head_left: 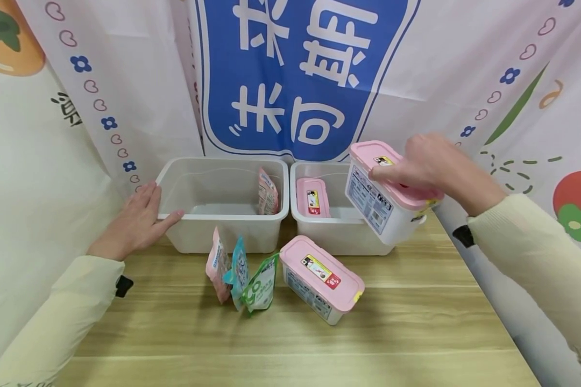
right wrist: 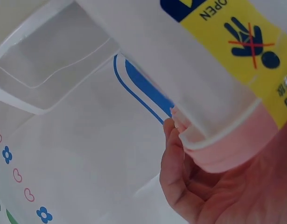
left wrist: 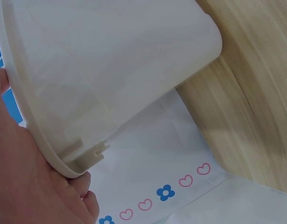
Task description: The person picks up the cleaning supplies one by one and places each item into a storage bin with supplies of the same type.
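My right hand (head_left: 428, 166) grips a white plastic box with a pink lid (head_left: 380, 207) from above, thumb on one side of the lid. The box hangs tilted over the right part of the right bin (head_left: 344, 236); its yellow warning label faces the right wrist view. Inside that bin stands another pink-lidded box (head_left: 312, 199). My left hand (head_left: 137, 220) rests on the near left corner of the left bin (head_left: 222, 234), thumb along the front rim. A pink pouch (head_left: 268, 193) leans at that bin's right end.
In front of the bins, a pink pouch (head_left: 218, 266), a blue pouch (head_left: 239, 274) and a green-and-white pouch (head_left: 262, 285) stand on the wooden table (head_left: 252, 349). Right of them is a third pink-lidded box (head_left: 321, 277). A printed curtain (head_left: 164, 80) hangs close behind the bins.
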`<state>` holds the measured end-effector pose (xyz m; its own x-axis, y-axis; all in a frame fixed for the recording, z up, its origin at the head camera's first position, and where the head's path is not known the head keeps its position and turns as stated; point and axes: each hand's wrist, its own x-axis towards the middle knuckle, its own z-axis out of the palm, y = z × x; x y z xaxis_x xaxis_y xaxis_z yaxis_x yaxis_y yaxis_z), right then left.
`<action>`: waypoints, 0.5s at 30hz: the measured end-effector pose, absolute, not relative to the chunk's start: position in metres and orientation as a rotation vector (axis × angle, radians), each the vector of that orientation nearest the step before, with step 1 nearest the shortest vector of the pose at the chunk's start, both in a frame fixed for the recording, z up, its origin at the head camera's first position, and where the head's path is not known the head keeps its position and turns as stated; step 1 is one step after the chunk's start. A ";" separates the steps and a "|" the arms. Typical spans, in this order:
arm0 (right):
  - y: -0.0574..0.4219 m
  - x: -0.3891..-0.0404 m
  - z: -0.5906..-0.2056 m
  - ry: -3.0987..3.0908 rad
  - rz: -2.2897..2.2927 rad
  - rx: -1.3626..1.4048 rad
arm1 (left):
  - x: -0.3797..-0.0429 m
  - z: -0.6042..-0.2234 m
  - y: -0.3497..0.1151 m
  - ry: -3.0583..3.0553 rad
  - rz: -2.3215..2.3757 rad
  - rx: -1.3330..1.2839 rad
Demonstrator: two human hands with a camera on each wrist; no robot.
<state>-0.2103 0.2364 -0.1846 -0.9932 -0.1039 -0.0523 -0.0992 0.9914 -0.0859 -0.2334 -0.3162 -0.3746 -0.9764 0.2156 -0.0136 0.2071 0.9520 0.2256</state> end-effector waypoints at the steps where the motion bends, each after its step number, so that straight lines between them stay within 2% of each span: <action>1: 0.235 -0.213 -0.185 3.080 -0.128 -0.149 | -0.233 -0.374 -0.316 3.066 0.352 0.331; 15: 0.221 -0.250 -0.188 3.133 -0.277 0.023 | -0.234 -0.374 -0.316 3.071 0.358 0.350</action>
<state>-0.2496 0.2211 -0.1883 -0.9999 0.0150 0.0026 0.0143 0.9843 -0.1757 -0.2335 -0.3161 -0.3740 -0.9743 0.2252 -0.0040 0.2182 0.9483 0.2305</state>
